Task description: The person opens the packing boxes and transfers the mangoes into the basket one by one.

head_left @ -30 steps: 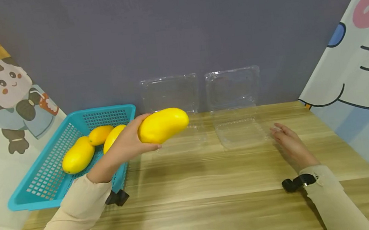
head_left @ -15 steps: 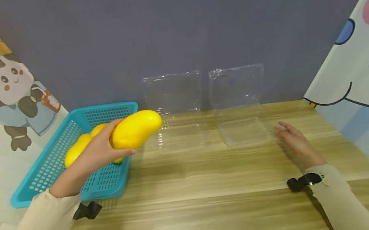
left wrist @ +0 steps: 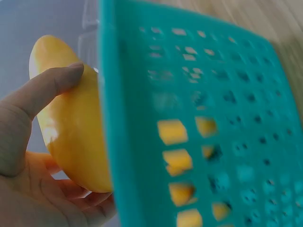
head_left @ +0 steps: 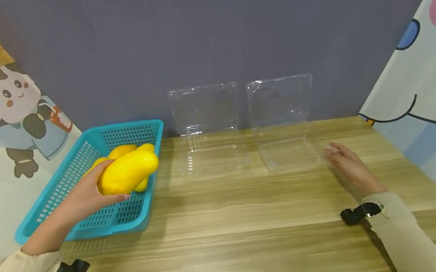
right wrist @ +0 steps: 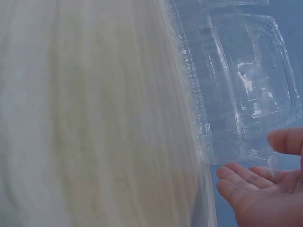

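Note:
A yellow mango [head_left: 128, 171] is gripped by my left hand [head_left: 78, 202], held above the blue plastic basket [head_left: 146, 213]. In the left wrist view the thumb lies across the mango [left wrist: 75, 127] and the fingers curl beneath it, beside the basket wall [left wrist: 113, 142]. Several more yellow mangoes [head_left: 122, 151] sit in the basket, partly hidden by the held one. My right hand [head_left: 351, 169] stays by the right side of a clear plastic clamshell box [head_left: 288, 155], fingers relaxed. In the right wrist view the thumb and fingers stand apart near the clear plastic [right wrist: 246, 85].
Another clear clamshell box [head_left: 214, 160] stands left of the first, both with lids raised against the grey back wall [head_left: 208, 36]. Beneath everything lies the wood-grain table [head_left: 228, 240]. Printed cartoon panels [head_left: 427, 102] flank it on either side.
My left hand has carried the mango leftward, from in front of the left clamshell box to over the basket. The right hand has kept its place beside the right box.

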Motion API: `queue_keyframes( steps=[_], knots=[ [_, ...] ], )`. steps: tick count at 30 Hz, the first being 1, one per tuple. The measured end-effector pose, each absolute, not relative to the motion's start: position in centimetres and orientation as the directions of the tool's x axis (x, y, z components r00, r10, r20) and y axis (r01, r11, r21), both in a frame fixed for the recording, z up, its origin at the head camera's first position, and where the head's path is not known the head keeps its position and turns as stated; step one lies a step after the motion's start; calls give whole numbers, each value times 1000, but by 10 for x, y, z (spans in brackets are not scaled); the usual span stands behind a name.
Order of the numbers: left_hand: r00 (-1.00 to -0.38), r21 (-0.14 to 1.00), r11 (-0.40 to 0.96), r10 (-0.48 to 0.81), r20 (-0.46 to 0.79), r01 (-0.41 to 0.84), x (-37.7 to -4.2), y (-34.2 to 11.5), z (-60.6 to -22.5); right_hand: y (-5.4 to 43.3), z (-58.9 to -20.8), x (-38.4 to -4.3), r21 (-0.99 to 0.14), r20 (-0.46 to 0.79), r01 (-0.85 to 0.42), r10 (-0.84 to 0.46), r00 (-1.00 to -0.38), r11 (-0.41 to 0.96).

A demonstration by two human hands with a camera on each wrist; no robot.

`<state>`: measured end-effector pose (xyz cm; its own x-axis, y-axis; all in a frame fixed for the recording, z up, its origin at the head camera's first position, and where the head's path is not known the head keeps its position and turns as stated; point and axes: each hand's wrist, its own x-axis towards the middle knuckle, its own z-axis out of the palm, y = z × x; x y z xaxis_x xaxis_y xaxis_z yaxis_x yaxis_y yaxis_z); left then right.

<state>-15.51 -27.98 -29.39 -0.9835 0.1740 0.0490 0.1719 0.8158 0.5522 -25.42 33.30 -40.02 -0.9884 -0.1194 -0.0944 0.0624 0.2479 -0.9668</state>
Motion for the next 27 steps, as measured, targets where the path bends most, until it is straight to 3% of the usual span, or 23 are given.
queue_keyframes(
  steps=[8, 21, 27],
  knots=[
    [-986, 543, 826, 166, 23, 152, -156, -308, -310, 335, -398, -253, -956, -102, 65, -116, -988, 287],
    [-974, 463, 885, 151, -170, 56, -157, -339, -334, 332, -399, -255, -951, -104, 66, -112, -988, 301],
    [-968, 418, 905, 167, -187, 75, -159, -351, -343, 332, -399, -256, -952, -95, 62, -96, -991, 300]
  ],
)
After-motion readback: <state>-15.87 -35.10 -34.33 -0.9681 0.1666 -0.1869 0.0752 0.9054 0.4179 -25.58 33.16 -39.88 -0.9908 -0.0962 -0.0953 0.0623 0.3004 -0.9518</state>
